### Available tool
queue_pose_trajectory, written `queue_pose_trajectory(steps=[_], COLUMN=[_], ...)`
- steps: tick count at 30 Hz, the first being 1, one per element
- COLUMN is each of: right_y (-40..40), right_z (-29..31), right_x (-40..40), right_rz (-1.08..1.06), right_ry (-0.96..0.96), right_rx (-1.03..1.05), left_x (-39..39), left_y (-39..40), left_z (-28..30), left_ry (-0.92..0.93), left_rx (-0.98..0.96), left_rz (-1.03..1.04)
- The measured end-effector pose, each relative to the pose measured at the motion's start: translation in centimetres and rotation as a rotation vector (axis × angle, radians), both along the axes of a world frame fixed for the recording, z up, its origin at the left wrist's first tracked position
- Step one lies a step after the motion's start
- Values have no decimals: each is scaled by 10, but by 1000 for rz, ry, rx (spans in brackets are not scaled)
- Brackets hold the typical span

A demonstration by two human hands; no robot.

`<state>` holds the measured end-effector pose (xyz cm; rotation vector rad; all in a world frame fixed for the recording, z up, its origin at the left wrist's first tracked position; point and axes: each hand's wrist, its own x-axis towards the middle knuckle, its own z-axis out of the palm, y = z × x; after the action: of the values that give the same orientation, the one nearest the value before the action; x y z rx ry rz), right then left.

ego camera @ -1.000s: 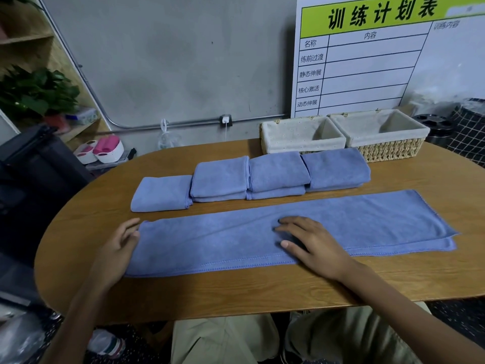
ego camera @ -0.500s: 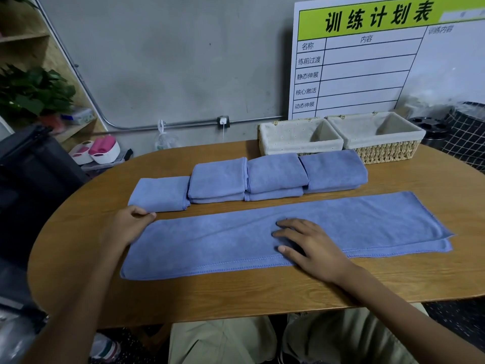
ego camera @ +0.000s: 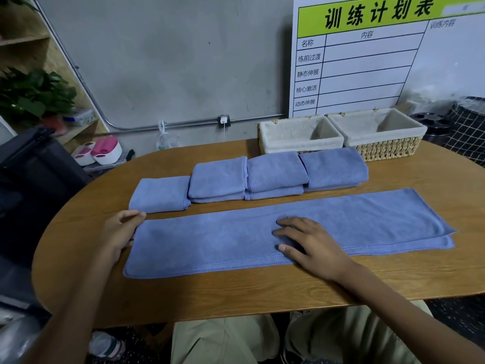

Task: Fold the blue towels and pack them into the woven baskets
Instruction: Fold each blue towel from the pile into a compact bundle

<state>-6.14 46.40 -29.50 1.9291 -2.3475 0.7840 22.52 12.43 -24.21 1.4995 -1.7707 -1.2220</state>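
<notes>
- An oval wooden table (ego camera: 236,298) stands against a grey wall, where a white board (ego camera: 367,61) with a green header and a ruled chart leans; a shelf with a leafy plant (ego camera: 34,93) is at the left.
- A long blue towel (ego camera: 236,240), folded lengthwise into a strip, lies flat across the table in front of a seated person.
- The right hand (ego camera: 312,245) rests palm down near the strip's middle, fingers spread and straight, pressing the cloth.
- The left hand (ego camera: 120,232) is at the strip's left end, fingers curled round its far corner and thumb at the edge, gripping the cloth.
- Behind the strip, folded blue towels (ego camera: 275,174) sit in a row of four stacks, touching side by side; the leftmost is lower.
- Two cloth-lined woven baskets (ego camera: 388,143) stand side by side at the table's far edge, just behind the folded stacks; no towel shows inside either.
</notes>
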Motion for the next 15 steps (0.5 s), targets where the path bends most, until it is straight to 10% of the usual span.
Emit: queue_pose_trajectory(steps=[15], right_y=[1], right_z=[-1], right_x=[0], right_rz=[90], right_ry=[65], right_rx=[-192], left_x=[40], left_y=[74], left_z=[-25], left_ry=[-34], left_rx=[-523], left_rz=[-86])
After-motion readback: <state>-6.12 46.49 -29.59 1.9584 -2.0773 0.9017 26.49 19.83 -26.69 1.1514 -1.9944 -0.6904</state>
